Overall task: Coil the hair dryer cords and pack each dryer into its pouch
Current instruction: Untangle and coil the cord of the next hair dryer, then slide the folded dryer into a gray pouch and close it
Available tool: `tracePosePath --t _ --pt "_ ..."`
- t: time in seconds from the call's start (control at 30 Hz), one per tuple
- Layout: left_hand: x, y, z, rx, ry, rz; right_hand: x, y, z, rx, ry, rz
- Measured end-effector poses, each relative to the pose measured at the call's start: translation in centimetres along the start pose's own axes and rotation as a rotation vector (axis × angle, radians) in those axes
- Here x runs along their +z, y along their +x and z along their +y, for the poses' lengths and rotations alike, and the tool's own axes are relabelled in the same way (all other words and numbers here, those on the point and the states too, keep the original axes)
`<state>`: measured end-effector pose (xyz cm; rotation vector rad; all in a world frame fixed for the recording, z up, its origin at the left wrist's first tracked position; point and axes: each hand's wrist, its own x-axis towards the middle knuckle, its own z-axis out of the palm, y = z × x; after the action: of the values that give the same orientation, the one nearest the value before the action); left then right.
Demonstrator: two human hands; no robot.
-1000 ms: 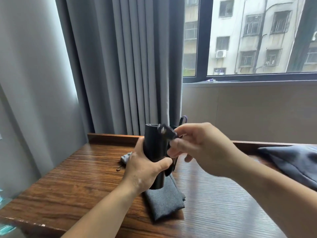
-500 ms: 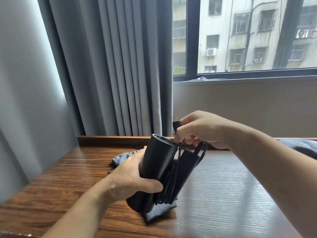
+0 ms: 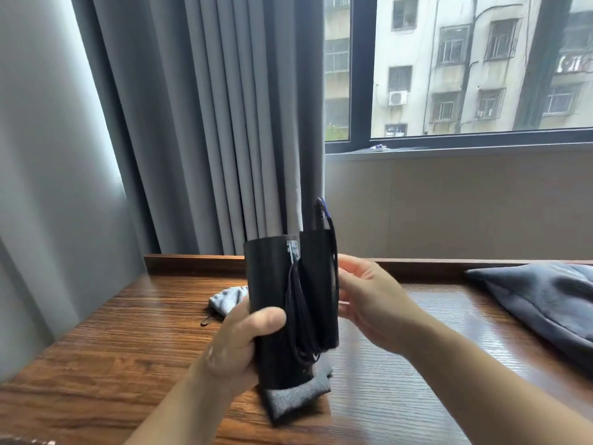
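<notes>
Head view: the black hair dryer [image 3: 269, 284] is held up tall over the bench [image 3: 128, 364]. Its cord [image 3: 300, 316] hangs in loops between the barrel and the folded handle, so the coiling looks mostly done. The dryer is not in its grey pouch [image 3: 295, 401] yet; that lies flat right under it. The left hand [image 3: 237, 345] has its fingers [image 3: 268, 319] wrapped tight round the barrel. The right hand [image 3: 372, 303] is loose and open beside the handle, maybe touching the cord.
</notes>
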<state>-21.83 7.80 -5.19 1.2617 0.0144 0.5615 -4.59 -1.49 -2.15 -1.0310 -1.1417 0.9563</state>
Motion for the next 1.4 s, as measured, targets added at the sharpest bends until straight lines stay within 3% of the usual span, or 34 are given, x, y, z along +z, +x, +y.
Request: tracePosePath --t 0.07,0.13,0.2,0.37,0.53,0.6,0.73,0.83,0.9,1.0,1.13,1.23,1.3,1.4 --pt "0.5 0.3 0.0 0.047 0.002 0.134 0.8 -0.5 0.7 -0.021 -0.068 0.056" --pt "1.0 0.7 -0.3 0.065 -0.003 0.212 1.1 -1.0 1.3 0.011 0.03 0.092" --pt "1.5 1.3 -0.7 0.093 -0.021 0.255 1.0 -1.3 1.7 0.037 0.11 0.072" --pt "2.1 2.5 -2.2 0.159 -0.081 0.446 1.3 -1.5 3.6 -0.043 -0.014 0.024" --pt "3.4 3.4 -4.1 0.188 0.067 0.672 0.7 -1.2 5.4 -0.076 0.079 0.183" --pt "3.3 3.6 -4.0 0.084 0.331 0.683 -0.3 -1.0 5.8 -0.044 0.098 0.213" --pt "0.8 3.1 -1.7 -0.277 0.989 0.486 -3.9 -0.8 5.6 0.087 0.14 0.275" --pt "-0.8 1.4 -1.2 -0.491 1.538 0.165 -6.4 -1.1 5.7 0.134 0.09 0.286" --pt "-0.9 0.3 -2.6 -0.618 1.719 0.014 -7.0 -1.4 6.6 0.163 0.069 0.282" --pt "-1.3 0.3 -4.7 -0.524 1.725 -0.015 -7.2 -1.8 8.1 0.182 0.063 0.281" --pt "-3.5 1.6 -4.6 -0.23 1.591 0.156 -7.8 -2.1 9.0 0.171 0.066 0.245" --pt "-5.4 2.1 -3.3 -0.096 1.349 0.131 -8.6 -2.3 9.0 0.173 0.081 0.26" --pt "-6.9 2.2 -2.2 -0.156 1.295 0.005 -9.0 -2.4 8.8 0.166 0.078 0.27" --pt "-9.0 2.8 0.7 -0.521 1.55 -0.331 -9.6 -2.6 8.7 0.168 0.089 0.285"
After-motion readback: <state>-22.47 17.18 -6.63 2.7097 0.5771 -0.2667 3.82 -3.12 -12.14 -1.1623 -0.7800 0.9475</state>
